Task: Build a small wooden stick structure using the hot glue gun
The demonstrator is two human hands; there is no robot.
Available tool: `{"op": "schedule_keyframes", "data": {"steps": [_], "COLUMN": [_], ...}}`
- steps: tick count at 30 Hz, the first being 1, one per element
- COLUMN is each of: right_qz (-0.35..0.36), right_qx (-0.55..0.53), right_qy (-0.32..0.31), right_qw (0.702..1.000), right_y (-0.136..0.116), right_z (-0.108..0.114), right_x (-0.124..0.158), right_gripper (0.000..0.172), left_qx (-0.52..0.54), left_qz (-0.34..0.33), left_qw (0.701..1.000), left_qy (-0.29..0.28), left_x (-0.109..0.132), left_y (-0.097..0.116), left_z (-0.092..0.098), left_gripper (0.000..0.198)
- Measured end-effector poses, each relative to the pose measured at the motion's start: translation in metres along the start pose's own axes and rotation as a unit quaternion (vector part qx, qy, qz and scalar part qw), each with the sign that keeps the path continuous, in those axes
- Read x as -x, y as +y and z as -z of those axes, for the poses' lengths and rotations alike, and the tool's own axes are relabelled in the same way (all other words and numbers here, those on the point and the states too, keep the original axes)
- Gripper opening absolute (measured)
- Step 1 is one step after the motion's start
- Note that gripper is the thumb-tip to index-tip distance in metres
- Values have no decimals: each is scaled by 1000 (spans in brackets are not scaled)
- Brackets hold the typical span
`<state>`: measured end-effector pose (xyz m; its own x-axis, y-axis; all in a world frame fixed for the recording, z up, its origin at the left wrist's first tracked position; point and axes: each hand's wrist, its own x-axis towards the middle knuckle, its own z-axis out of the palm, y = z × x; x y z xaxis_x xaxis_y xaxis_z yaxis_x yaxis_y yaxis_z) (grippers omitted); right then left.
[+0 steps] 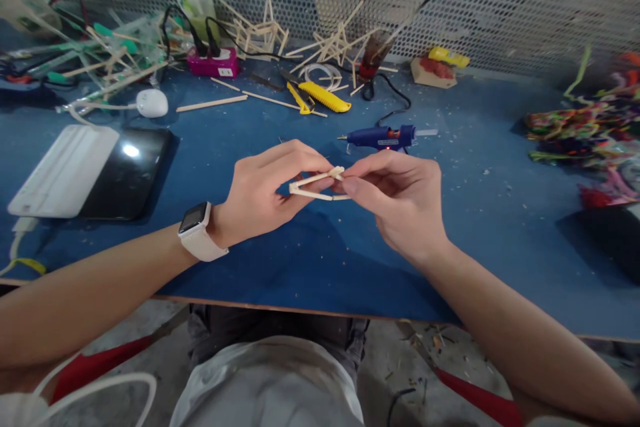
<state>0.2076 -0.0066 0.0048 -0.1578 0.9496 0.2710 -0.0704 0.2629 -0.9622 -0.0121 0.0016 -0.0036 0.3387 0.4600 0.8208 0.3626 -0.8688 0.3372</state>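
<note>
Pinching a frame of pale sticks [313, 194] at clock centre, in nearly closed left hand [267, 187] and likewise curled right hand [406, 203], with blue glue gun [377, 138] beyond at two o'clock, yellow cutter [327, 98] at twelve, pink power strip [213, 63] farther at eleven

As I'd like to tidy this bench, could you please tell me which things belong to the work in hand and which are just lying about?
Likely part of the job:
held stick frame
blue glue gun
yellow-handled tools

Probably just lying about:
white device
black device
colourful bundle
</note>
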Motion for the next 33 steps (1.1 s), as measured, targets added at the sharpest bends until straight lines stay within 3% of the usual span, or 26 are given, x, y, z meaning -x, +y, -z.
{"op": "schedule_keyframes", "data": {"steps": [33], "right_qz": [5], "right_qx": [22], "right_qy": [8], "right_qw": [1000], "right_y": [1], "right_z": [-2], "right_x": [2], "right_gripper": [11], "left_qx": [-10], "left_qz": [13], "left_qw": [1000], "left_qy": [5], "left_x": [1], "left_y": [2], "left_z": [-1], "left_gripper": [5]}}
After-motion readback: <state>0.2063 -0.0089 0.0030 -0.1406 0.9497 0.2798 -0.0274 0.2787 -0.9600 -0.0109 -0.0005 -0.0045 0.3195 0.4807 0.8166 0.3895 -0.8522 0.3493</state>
